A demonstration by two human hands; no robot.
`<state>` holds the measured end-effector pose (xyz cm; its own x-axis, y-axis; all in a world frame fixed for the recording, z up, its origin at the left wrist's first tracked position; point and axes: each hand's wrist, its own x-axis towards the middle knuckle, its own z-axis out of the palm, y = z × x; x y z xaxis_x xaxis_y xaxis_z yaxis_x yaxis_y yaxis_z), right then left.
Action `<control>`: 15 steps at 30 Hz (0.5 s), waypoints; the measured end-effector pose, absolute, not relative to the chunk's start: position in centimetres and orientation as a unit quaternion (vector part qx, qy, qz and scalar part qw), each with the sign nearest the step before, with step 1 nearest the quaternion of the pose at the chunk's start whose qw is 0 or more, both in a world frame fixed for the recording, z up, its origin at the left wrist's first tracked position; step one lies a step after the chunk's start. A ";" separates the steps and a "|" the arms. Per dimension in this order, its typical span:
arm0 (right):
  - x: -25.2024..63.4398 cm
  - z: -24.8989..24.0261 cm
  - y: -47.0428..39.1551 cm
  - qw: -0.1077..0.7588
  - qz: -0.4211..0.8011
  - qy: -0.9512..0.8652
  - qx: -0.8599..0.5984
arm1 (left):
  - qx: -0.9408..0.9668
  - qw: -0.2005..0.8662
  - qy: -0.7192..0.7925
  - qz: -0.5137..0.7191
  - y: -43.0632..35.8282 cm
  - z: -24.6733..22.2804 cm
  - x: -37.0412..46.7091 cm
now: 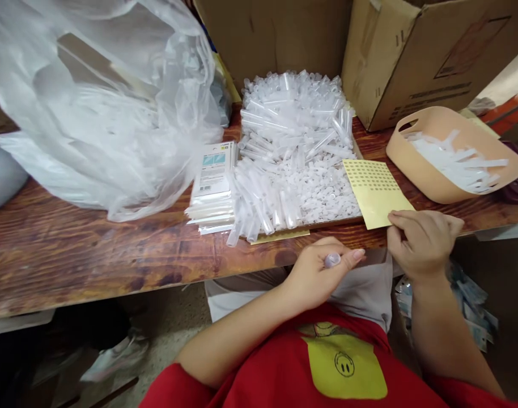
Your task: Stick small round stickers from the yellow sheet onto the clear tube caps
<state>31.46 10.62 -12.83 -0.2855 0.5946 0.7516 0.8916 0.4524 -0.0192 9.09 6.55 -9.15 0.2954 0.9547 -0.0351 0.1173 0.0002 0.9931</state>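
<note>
My left hand is wrapped round a clear plastic tube, whose round end shows between thumb and fingers. To its right, my right hand pinches the lower corner of a yellow sticker sheet with rows of small dark marks near its top. The sheet overlaps the right edge of a shallow box heaped with clear tubes and small white pieces. More tubes lie at the box's front left corner, beside a stack of printed cards.
A large clear plastic bag of white items fills the back left of the wooden table. At right stands a beige basket with white strips. Cardboard boxes rise behind. Packets lie below the table at right.
</note>
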 end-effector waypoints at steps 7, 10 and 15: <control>32.0 -11.9 7.9 0.436 -0.287 -0.780 -0.346 | 0.362 0.648 0.454 0.494 8.1 -8.5 11.8; 32.0 -11.6 7.1 0.448 -0.256 -0.794 -0.321 | 0.327 0.664 0.434 0.514 8.5 -8.4 12.6; 32.4 -10.1 7.6 0.391 -0.155 -0.863 -0.280 | 0.297 0.631 0.447 0.560 8.8 -9.1 12.7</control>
<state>32.38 7.59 -10.12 -0.5366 0.3620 0.7623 0.6053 0.7945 0.0488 12.74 8.84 -9.11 -0.0272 0.9724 -0.2316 -0.4410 0.1962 0.8758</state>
